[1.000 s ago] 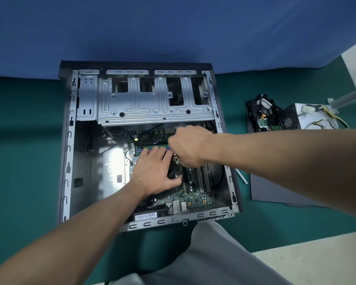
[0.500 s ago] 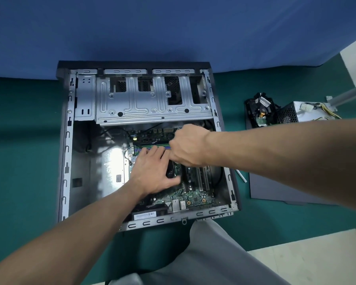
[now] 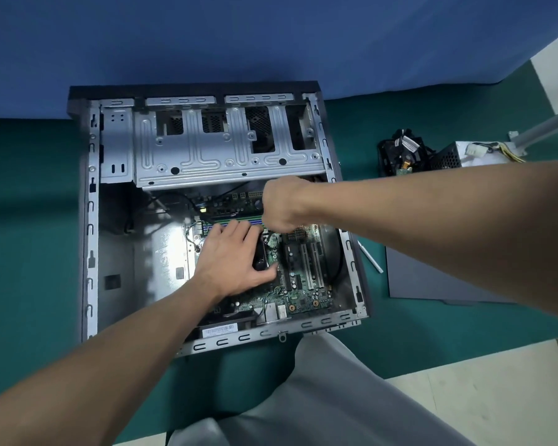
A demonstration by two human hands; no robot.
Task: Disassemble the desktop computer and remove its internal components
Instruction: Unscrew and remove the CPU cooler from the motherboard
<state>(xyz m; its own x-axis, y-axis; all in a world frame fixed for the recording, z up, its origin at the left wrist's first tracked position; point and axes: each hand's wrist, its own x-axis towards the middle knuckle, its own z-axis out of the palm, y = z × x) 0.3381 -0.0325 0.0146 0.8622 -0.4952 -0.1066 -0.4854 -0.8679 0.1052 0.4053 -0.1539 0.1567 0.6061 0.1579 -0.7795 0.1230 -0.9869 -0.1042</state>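
The open desktop case (image 3: 91, 220) lies on its side on a green mat. Its green motherboard (image 3: 303, 284) shows at the near right, under the silver drive cage (image 3: 226, 156). My left hand (image 3: 232, 262) lies over the black CPU cooler (image 3: 260, 255), fingers spread on top and thumb hooked round its near side. My right hand (image 3: 284, 204) is a fist just beyond the cooler's far right corner, closed on a thin tool. Almost all of the tool is hidden. Memory sticks (image 3: 239, 220) run behind my left fingers.
Right of the case lie a removed black fan part (image 3: 400, 152), a power supply (image 3: 458, 156) with loose cables, the grey side panel (image 3: 432, 275) and a thin white stick (image 3: 371, 257). A metal pole (image 3: 545, 127) slants in at far right. My grey-trousered knee (image 3: 319, 397) is in front.
My right fist has shifted slightly toward the far side of the case. My left hand has stayed on the cooler.
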